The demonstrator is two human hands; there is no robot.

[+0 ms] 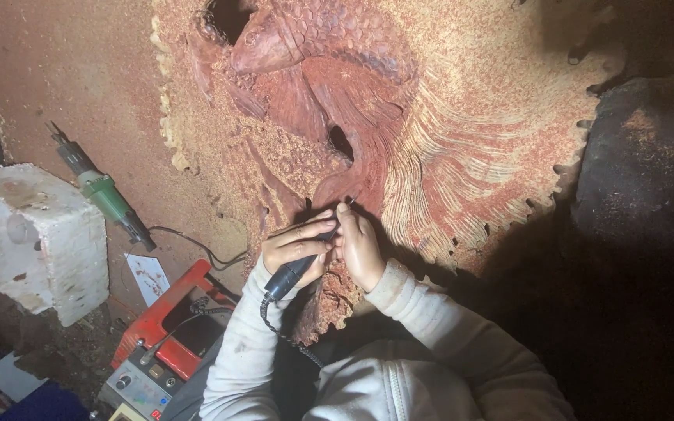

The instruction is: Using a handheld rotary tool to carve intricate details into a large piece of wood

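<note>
Both hands (329,245) grip rotary tool (294,269), tip against carving (368,117).

At the frame's centre and upper half we find the carved wood slab (399,132). Our two hands meet at its lower edge — the left hand (299,248) just left of the right hand (360,248), the rotary handpiece (294,269) between them. To the left lies a power tool (103,191); at far left, a block (40,238); at lower left, a control box (146,382).
</note>
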